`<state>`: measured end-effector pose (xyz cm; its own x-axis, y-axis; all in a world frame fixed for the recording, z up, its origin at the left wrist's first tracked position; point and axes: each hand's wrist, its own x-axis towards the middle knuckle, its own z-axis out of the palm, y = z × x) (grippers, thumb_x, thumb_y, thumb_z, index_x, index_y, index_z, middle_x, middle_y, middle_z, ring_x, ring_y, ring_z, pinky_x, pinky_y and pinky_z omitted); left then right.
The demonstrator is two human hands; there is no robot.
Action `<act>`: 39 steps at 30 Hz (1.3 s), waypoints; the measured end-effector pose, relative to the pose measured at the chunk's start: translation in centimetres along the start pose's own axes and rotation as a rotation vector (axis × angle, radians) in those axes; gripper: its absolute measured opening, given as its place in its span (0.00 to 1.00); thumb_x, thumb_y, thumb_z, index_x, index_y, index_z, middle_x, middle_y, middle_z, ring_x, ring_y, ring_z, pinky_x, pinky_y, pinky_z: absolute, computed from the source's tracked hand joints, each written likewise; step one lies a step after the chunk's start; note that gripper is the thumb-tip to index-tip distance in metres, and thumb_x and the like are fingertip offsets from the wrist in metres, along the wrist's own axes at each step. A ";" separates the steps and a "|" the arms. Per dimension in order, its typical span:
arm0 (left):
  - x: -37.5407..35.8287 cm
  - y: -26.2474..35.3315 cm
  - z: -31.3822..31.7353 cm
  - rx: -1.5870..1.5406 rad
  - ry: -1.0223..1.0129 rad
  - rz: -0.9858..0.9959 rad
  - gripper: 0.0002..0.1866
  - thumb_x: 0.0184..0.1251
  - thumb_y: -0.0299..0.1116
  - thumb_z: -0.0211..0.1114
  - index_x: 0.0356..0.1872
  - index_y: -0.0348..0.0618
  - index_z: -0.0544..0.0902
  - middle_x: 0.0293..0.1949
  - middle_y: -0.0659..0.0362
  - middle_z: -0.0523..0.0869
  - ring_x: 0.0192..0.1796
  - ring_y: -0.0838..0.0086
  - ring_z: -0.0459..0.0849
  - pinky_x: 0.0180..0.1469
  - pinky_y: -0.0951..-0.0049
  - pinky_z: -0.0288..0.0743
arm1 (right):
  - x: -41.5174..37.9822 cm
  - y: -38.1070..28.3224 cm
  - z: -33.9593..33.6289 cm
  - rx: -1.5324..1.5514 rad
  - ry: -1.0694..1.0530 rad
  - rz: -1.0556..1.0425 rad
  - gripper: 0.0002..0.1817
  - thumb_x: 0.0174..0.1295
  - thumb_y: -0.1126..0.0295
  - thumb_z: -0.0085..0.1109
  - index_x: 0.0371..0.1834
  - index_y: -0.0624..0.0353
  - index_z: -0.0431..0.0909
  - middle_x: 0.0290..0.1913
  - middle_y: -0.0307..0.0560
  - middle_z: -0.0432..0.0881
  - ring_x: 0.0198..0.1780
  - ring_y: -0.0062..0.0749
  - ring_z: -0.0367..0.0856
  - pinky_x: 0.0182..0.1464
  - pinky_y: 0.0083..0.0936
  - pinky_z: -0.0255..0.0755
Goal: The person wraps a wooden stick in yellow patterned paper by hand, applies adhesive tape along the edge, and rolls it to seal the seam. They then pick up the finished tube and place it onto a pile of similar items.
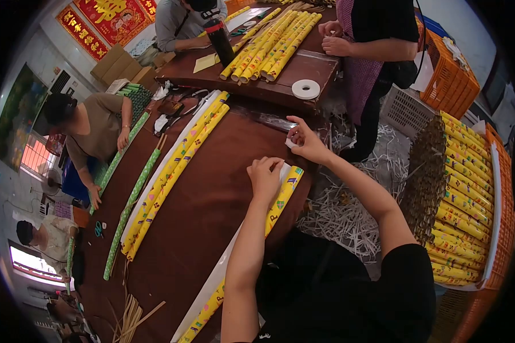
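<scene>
Nearest, black shirt (349, 291) close to the table's near edge. Just beyond, yellow roll (289, 191), lying slantwise along the near right of the table (206, 183), white edge (212, 277) showing down its left flank. Left hand (266, 178) bent over the roll's far end, fingertips at the white edge; pinching or merely pressing, cannot tell. Right hand (309, 143) raised just past that end, apart from the roll, thumb and fingers together on a small white piece (290, 143), perhaps tape.

To do well: press lightly with the left fingertips, enough to stop unrolling without denting; keep the white edge straight along its length. If tape, hold by one corner, free of folds.

Farther left, two yellow rolls (174, 180) side by side, then a green roll (133, 203), then scissors (99, 229); far left, a co-worker (100, 120) with both hands at another green roll (120, 151). Far, on a second table, white ring (296, 90) and a heap of yellow rolls (274, 46). Right, shredded paper (349, 223) on the floor and a tall stack of rolls (460, 211).
</scene>
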<state>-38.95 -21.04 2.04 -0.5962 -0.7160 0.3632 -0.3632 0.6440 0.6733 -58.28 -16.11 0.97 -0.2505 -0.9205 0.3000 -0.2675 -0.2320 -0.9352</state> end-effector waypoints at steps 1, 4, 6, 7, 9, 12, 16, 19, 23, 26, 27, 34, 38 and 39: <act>0.0 -0.2 0.1 0.001 0.000 -0.002 0.06 0.65 0.35 0.67 0.35 0.47 0.88 0.34 0.62 0.85 0.45 0.65 0.77 0.56 0.64 0.62 | 0.0 -0.1 0.3 0.000 0.051 -0.011 0.46 0.49 0.83 0.63 0.75 0.49 0.56 0.44 0.40 0.72 0.38 0.20 0.71 0.42 0.17 0.70; 0.0 -0.6 0.4 0.061 0.025 0.052 0.05 0.63 0.35 0.68 0.34 0.48 0.89 0.34 0.64 0.85 0.45 0.65 0.77 0.54 0.63 0.63 | -0.2 -0.1 1.7 -0.073 0.167 -0.070 0.45 0.49 0.83 0.63 0.74 0.50 0.59 0.42 0.41 0.70 0.36 0.22 0.70 0.40 0.19 0.70; 0.1 -0.7 0.4 0.058 0.034 0.059 0.05 0.62 0.36 0.68 0.34 0.50 0.89 0.33 0.64 0.85 0.45 0.65 0.78 0.53 0.62 0.63 | -0.3 -0.2 2.1 -0.145 0.237 -0.117 0.44 0.49 0.82 0.64 0.74 0.51 0.60 0.42 0.41 0.70 0.34 0.24 0.70 0.39 0.20 0.71; 0.1 -0.8 0.4 0.059 0.033 0.062 0.05 0.62 0.36 0.68 0.34 0.50 0.89 0.33 0.64 0.85 0.45 0.65 0.78 0.53 0.62 0.63 | -0.3 -0.3 2.1 -0.180 0.264 -0.117 0.44 0.49 0.82 0.65 0.73 0.51 0.61 0.42 0.42 0.69 0.33 0.25 0.70 0.39 0.21 0.71; 0.1 -0.8 0.5 0.039 0.019 0.044 0.05 0.62 0.36 0.68 0.34 0.49 0.89 0.33 0.63 0.85 0.45 0.64 0.78 0.53 0.62 0.63 | -0.4 -0.4 2.0 -0.214 0.292 -0.112 0.43 0.49 0.82 0.65 0.72 0.51 0.62 0.41 0.43 0.68 0.32 0.27 0.70 0.39 0.21 0.72; 0.2 -0.8 0.6 0.063 0.054 0.071 0.06 0.62 0.36 0.68 0.34 0.48 0.89 0.33 0.62 0.86 0.46 0.64 0.78 0.54 0.61 0.63 | -0.4 -0.3 1.4 -0.369 0.236 -0.120 0.38 0.52 0.81 0.64 0.70 0.52 0.64 0.44 0.48 0.71 0.34 0.36 0.76 0.40 0.29 0.75; 0.1 -0.6 0.6 0.065 0.042 0.054 0.07 0.63 0.36 0.68 0.33 0.46 0.89 0.34 0.61 0.87 0.46 0.64 0.78 0.55 0.62 0.63 | -0.5 -0.7 1.6 -0.647 0.165 -0.128 0.30 0.58 0.77 0.57 0.67 0.54 0.66 0.52 0.56 0.73 0.45 0.57 0.81 0.44 0.43 0.77; 0.1 -0.3 0.4 0.057 0.045 0.052 0.08 0.63 0.37 0.69 0.38 0.46 0.90 0.33 0.60 0.87 0.46 0.64 0.78 0.56 0.62 0.63 | 0.7 -0.3 1.4 -0.632 0.199 -0.248 0.28 0.60 0.75 0.62 0.65 0.55 0.67 0.51 0.56 0.75 0.43 0.59 0.81 0.45 0.44 0.77; 0.1 0.1 0.2 0.045 0.072 -0.092 0.14 0.62 0.36 0.70 0.49 0.48 0.88 0.33 0.61 0.87 0.46 0.69 0.79 0.57 0.65 0.64 | 1.8 -0.1 1.1 -0.542 0.040 -0.187 0.27 0.61 0.71 0.65 0.64 0.56 0.68 0.49 0.55 0.79 0.45 0.54 0.82 0.47 0.41 0.78; 0.6 -0.7 0.5 -0.031 0.045 -0.119 0.23 0.61 0.37 0.72 0.59 0.52 0.83 0.32 0.60 0.87 0.40 0.70 0.81 0.58 0.64 0.64 | 1.5 -1.7 0.4 -0.485 0.148 -0.313 0.27 0.63 0.72 0.66 0.64 0.58 0.69 0.48 0.50 0.81 0.48 0.36 0.82 0.50 0.29 0.76; 0.6 -0.8 0.5 -0.023 0.043 -0.109 0.24 0.61 0.36 0.72 0.60 0.52 0.82 0.31 0.60 0.87 0.37 0.70 0.82 0.57 0.64 0.66 | 1.4 -1.4 0.3 -0.486 0.136 -0.317 0.27 0.63 0.72 0.66 0.64 0.58 0.69 0.48 0.50 0.81 0.48 0.36 0.82 0.50 0.29 0.76; 0.9 -2.1 1.0 -0.240 0.020 -0.279 0.22 0.68 0.36 0.66 0.63 0.54 0.79 0.33 0.57 0.88 0.42 0.67 0.83 0.56 0.63 0.69 | -4.1 -4.8 1.6 -0.555 -0.408 -0.780 0.18 0.52 0.56 0.75 0.38 0.54 0.82 0.43 0.43 0.80 0.45 0.41 0.78 0.49 0.35 0.70; 1.2 -1.3 0.4 -0.306 0.147 -0.217 0.20 0.72 0.39 0.62 0.62 0.48 0.79 0.35 0.55 0.88 0.37 0.68 0.86 0.47 0.67 0.75 | -6.1 -4.9 4.2 -0.744 -0.571 -0.971 0.22 0.61 0.53 0.64 0.52 0.53 0.79 0.45 0.40 0.78 0.49 0.33 0.75 0.51 0.31 0.67; 1.3 -1.5 0.6 -0.313 0.159 -0.205 0.20 0.72 0.39 0.62 0.62 0.48 0.79 0.35 0.55 0.88 0.37 0.68 0.86 0.47 0.67 0.75 | -5.8 -5.0 4.2 -0.799 -0.608 -0.972 0.22 0.62 0.55 0.63 0.56 0.52 0.77 0.47 0.39 0.76 0.49 0.32 0.74 0.50 0.30 0.66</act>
<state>-39.63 -22.80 1.07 -0.4066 -0.8698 0.2796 -0.2128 0.3878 0.8969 -51.64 -10.98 3.10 0.7223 -0.5349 0.4384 -0.6023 -0.7980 0.0188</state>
